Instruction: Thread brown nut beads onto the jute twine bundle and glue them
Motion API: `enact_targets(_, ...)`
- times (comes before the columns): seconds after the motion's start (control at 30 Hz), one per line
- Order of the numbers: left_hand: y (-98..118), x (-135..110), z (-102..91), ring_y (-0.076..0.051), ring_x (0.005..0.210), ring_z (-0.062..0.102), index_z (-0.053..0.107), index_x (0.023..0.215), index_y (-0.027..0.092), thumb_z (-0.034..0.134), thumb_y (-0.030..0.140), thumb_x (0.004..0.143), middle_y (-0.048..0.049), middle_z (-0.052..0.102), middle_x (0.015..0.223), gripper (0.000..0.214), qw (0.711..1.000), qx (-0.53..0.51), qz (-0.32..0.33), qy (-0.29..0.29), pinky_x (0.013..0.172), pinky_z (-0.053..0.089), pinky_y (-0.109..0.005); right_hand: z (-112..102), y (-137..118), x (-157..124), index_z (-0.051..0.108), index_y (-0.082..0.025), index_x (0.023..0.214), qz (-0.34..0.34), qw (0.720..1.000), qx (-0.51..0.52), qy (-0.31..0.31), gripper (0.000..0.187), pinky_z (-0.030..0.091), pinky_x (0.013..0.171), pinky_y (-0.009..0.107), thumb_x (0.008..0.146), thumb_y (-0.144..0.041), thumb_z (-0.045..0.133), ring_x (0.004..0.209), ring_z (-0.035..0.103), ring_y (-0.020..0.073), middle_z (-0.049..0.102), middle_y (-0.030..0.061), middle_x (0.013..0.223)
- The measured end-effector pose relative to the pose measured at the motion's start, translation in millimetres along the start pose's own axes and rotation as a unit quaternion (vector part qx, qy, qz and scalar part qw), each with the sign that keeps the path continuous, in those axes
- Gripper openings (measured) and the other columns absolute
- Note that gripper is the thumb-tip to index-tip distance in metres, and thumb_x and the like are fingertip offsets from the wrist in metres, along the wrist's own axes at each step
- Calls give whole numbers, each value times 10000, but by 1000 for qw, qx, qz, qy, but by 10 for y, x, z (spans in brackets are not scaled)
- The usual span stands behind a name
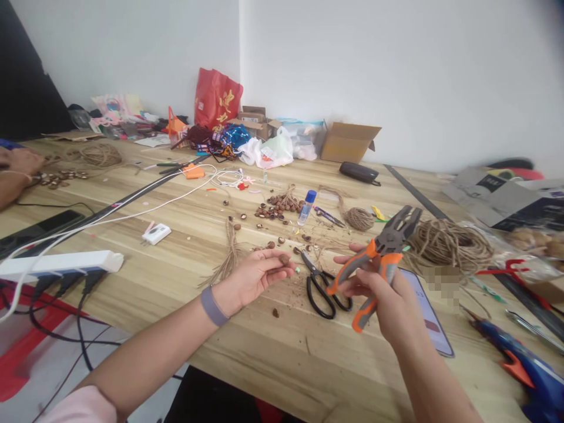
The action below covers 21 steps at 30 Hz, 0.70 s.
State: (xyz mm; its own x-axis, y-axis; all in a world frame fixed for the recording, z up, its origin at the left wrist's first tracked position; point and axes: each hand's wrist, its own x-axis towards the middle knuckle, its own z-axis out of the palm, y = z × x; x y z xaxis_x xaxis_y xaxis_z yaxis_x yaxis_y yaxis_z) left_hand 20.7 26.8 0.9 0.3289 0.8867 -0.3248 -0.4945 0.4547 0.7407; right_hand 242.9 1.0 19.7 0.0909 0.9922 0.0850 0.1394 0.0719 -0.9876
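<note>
Between the thumb and fingers of my left hand [258, 275] is a small round brown nut [284, 258]. My right hand [383, 288] is wrapped round the grips of a pair of pliers [388, 249] with orange and grey handles, its dark jaws pointing up and away. Black-handled scissors [321, 288] lie on the table between my two hands. Just beyond them sit several brown nuts and shell pieces [282, 205], some split. A bundle of twine strands [230, 249] lies beyond my left wrist. A dark shell fragment [275, 312] rests nearer me.
A glue bottle [307, 207] with a blue cap stands mid-table. Twine coils [449, 242], a phone [427, 311] and a blue glue gun [511, 364] lie at right. A power strip [61, 264] with cables is at left. Another person's hand [20, 167] is at far left.
</note>
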Motion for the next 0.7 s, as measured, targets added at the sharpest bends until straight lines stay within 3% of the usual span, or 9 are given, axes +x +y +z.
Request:
enact_targets(0.1,-20,11,20,-73,602,639,652,770,98,602,50,807,-56,709,752,79,1000,10,11,-1,600,486,-147,51,14,-17,504,-182,1177,-61,981,-182,12,416,534,651,374,792,-340,505,779,633,225,624,112,1064)
enact_targets(0.23,-60,32,30,-57,517,585,629,752,111,600,30,782,-40,701,723,90,999,12,38,21,539,459,-149,223,132,-59,497,-176,1204,-225,873,-432,30,395,501,814,428,816,-242,467,1034,565,287,568,140,1148)
enact_targets(0.3,-79,38,36,-56,482,557,617,731,122,587,22,773,-17,677,667,112,998,12,56,41,496,435,-148,324,205,-94,467,-192,1256,-250,824,-507,30,432,519,749,396,825,-216,476,1040,554,292,534,147,1204)
enact_targets(0.37,-88,29,52,-64,472,541,605,705,137,576,13,758,5,650,621,137,996,14,69,60,467,415,-153,408,265,-129,439,-214,1288,-257,793,-552,30,461,529,682,363,830,-208,491,1031,551,291,527,141,1205)
enact_targets(0.5,-75,-19,94,-77,504,555,597,695,146,578,-11,719,17,635,629,160,995,7,76,59,478,420,-165,471,309,-156,413,-211,1299,-269,763,-586,49,471,535,684,363,837,-203,500,1026,541,293,525,142,1187)
enact_targets(0.7,-65,-38,88,-55,507,568,584,739,132,583,-23,745,13,634,664,156,996,-36,71,49,529,439,-157,421,267,-133,421,-187,1296,-261,755,-598,67,477,521,666,386,828,-205,510,989,545,306,531,161,1182)
